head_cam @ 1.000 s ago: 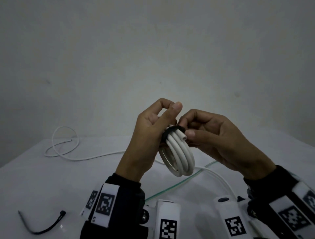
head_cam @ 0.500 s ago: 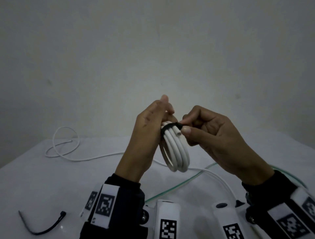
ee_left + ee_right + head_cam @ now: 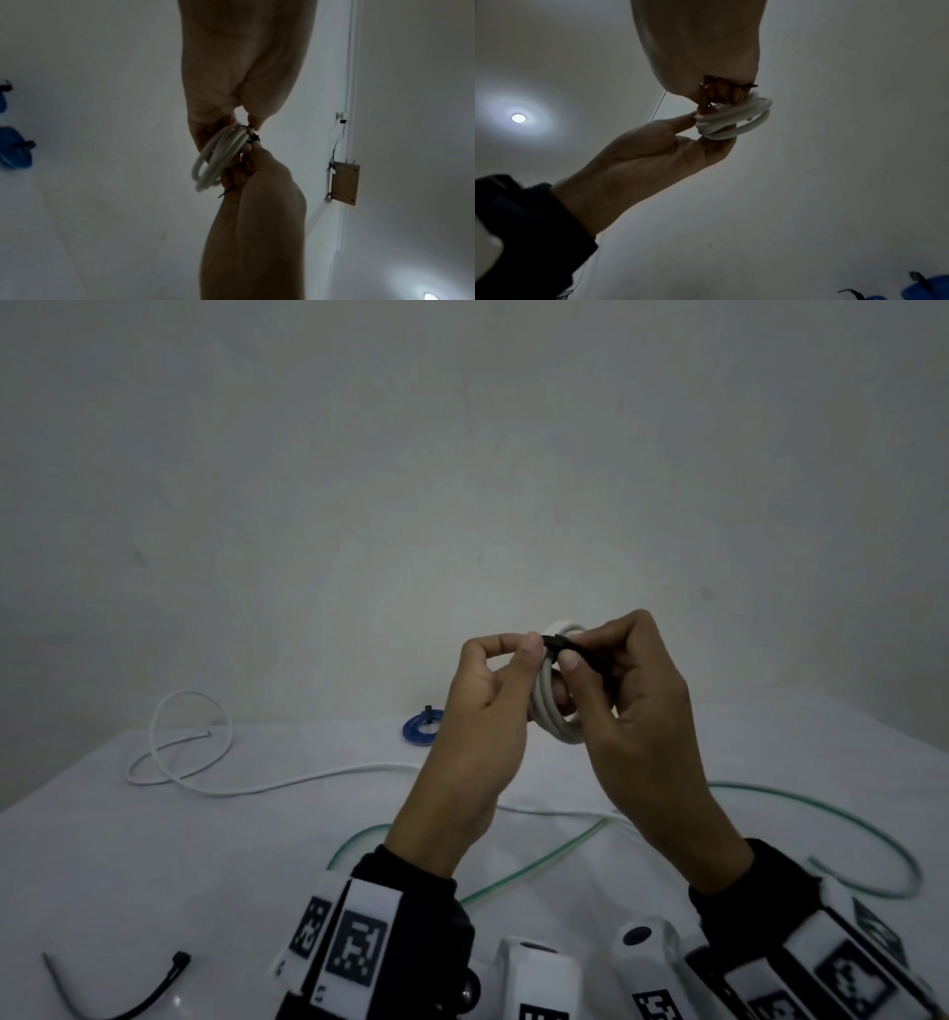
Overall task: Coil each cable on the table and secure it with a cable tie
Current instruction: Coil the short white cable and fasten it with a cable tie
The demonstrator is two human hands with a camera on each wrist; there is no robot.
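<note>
A white cable coil (image 3: 552, 711) is held up above the table between both hands. A black cable tie (image 3: 557, 642) is looped round its top. My left hand (image 3: 524, 647) pinches the coil right beside the tie's head. My right hand (image 3: 575, 654) pinches the tie's tail, with its other fingers curled through the coil. In the left wrist view the coil (image 3: 218, 156) hangs between the left hand (image 3: 244, 123) and the right hand (image 3: 246, 154), with the tie's head (image 3: 253, 139) at the top. In the right wrist view the right hand (image 3: 721, 95) sits above the coil (image 3: 736, 119).
On the white table lie a loose white cable (image 3: 205, 778) at the left, a loose green cable (image 3: 770, 793) at the right, and a tied blue coil (image 3: 421, 729) at the back. A spare black cable tie (image 3: 128, 999) lies near the front left corner.
Both hands have lifted the coil higher and turned it. The right hand now pinches the tie's tail off to the right. The blue coil has come into view.
</note>
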